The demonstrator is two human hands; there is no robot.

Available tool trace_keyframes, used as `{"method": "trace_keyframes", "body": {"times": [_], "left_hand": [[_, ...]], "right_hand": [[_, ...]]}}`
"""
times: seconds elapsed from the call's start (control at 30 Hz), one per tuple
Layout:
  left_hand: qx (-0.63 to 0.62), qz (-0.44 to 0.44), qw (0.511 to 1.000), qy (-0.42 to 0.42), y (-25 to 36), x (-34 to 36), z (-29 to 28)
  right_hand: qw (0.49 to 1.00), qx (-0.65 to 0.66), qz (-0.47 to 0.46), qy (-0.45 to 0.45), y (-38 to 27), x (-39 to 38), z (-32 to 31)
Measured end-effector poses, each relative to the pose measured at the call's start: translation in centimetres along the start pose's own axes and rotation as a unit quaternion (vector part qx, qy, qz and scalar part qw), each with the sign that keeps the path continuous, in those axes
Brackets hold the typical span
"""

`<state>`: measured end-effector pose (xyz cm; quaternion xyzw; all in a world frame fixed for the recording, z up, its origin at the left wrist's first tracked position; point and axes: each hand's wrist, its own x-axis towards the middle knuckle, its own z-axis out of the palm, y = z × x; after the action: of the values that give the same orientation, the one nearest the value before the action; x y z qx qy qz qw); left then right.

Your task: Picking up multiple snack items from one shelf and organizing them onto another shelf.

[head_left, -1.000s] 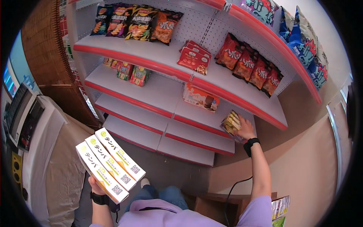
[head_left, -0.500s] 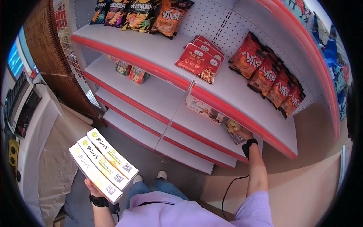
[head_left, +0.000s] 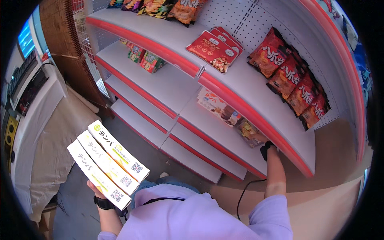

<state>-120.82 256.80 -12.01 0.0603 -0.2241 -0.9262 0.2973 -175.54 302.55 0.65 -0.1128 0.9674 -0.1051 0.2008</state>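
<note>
My left hand is closed round a stack of three long white boxes with yellow-green print, held at the lower left. My right hand reaches under the middle shelf with its fingers on a grey box picturing yellow snacks, partly shaded by the shelf edge. That box sits on the lower shelf beside flat white-and-orange boxes.
Above are red chip bags, flat red packs and dark chip bags. Small green-red boxes sit lower left. A cloth-covered counter stands left, a wooden panel behind it; a black cable runs below my right arm.
My right hand and its box have moved deeper under the shelf edge, next to the white-and-orange boxes. The view has shifted closer to the shelves. My left hand still holds the three white boxes.
</note>
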Motion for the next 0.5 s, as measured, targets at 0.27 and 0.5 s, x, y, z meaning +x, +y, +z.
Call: {"method": "trace_keyframes", "body": {"times": [0.27, 0.5], "left_hand": [[0.033, 0.046, 0.996, 0.064, -0.5, -2.9, 1.1], [-0.005, 0.031, 0.999, 0.026, 0.5, -2.7, 3.6]], "right_hand": [[1.0, -0.013, -0.017, -0.002, -0.4, 0.8, -0.2], [0.999, -0.031, -0.019, 0.013, -0.5, 1.5, -0.9]]}}
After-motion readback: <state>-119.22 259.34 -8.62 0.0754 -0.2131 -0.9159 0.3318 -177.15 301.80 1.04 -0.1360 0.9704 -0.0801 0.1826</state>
